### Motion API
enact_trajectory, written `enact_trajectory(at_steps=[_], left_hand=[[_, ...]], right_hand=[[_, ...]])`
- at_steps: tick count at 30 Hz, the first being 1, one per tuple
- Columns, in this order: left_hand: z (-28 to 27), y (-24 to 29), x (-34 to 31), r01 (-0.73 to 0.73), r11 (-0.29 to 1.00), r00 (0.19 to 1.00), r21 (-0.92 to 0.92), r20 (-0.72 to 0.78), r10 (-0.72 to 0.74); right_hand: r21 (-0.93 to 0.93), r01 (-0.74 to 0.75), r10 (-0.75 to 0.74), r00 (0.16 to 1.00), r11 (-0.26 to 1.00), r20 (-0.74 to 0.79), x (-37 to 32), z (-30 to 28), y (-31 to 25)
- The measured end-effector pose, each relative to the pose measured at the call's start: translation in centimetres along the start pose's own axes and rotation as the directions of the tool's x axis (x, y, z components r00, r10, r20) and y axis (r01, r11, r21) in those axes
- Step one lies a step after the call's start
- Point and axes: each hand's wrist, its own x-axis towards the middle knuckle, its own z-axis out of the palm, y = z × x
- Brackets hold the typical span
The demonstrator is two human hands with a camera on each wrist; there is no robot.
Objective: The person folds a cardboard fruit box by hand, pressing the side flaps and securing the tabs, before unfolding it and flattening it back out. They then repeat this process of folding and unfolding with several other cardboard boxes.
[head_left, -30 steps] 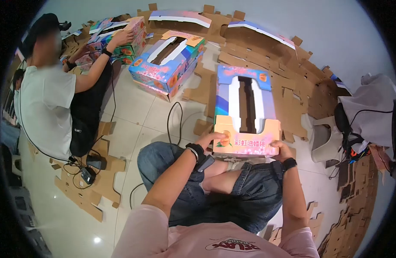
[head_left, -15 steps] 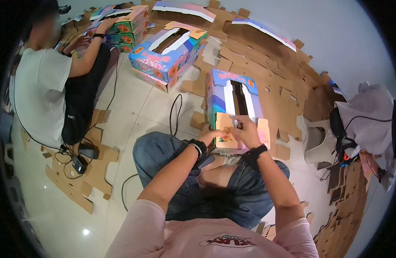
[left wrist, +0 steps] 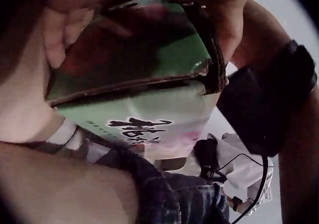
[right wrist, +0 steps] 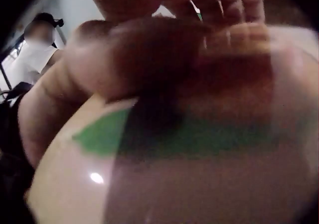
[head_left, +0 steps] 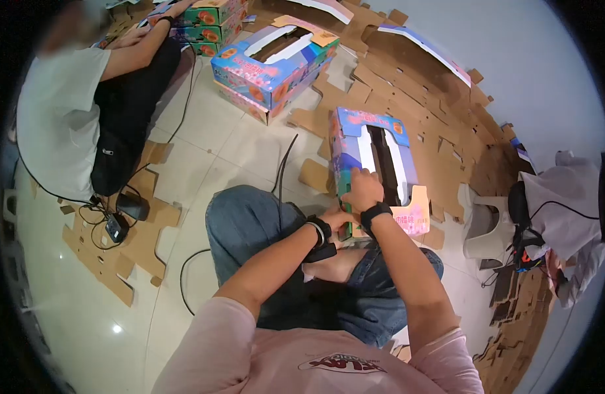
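A colourful printed fruit box (head_left: 381,141) with a long slot in its top rests against my knees, its pink end flap toward me. My left hand (head_left: 337,218) grips its near left corner from below. My right hand (head_left: 363,189) lies on the top near the left edge, its fingers folded over the cardboard. In the left wrist view the box's green side (left wrist: 149,59) fills the frame, with left fingers (left wrist: 55,34) at one side and the right hand (left wrist: 229,19) wrapped over the corner. The right wrist view is blurred: my right hand (right wrist: 149,49) presses close on the box (right wrist: 189,144).
Another person (head_left: 59,111) sits at the left beside stacked finished boxes (head_left: 210,20). A second folded box (head_left: 269,62) stands on the tile floor ahead. Flat cardboard blanks (head_left: 434,98) pile along the back wall. Cardboard scraps (head_left: 132,243), a cable (head_left: 283,164) and a white stool (head_left: 486,217) surround me.
My right hand left the box's near right corner and crossed to the near left part of the top. The left hand slid down to the near left corner. The box turned slightly.
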Motion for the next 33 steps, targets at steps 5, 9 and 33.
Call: enact_trajectory(at_steps=[5, 9, 33], left_hand=[[-1.5, -6.6, 4.4, 0.059, 0.981, 0.998, -0.184, 0.007, -0.059], [-1.2, -6.6, 4.4, -0.017, 0.981, 1.0, -0.191, 0.0, 0.017], [1.9, 3.4, -2.2, 0.051, 0.991, 0.995, -0.122, -0.082, -0.062]], right_hand=[[-0.115, -0.032, 0.027, 0.999, 0.993, -0.045, -0.5, 0.5, -0.5], [-0.126, -0.068, 0.065, 0.997, 0.99, -0.028, -0.2, 0.5, -0.4], [0.99, 0.138, 0.692, 0.718, -0.032, -0.078, -14.2, -1.0, 8.0]])
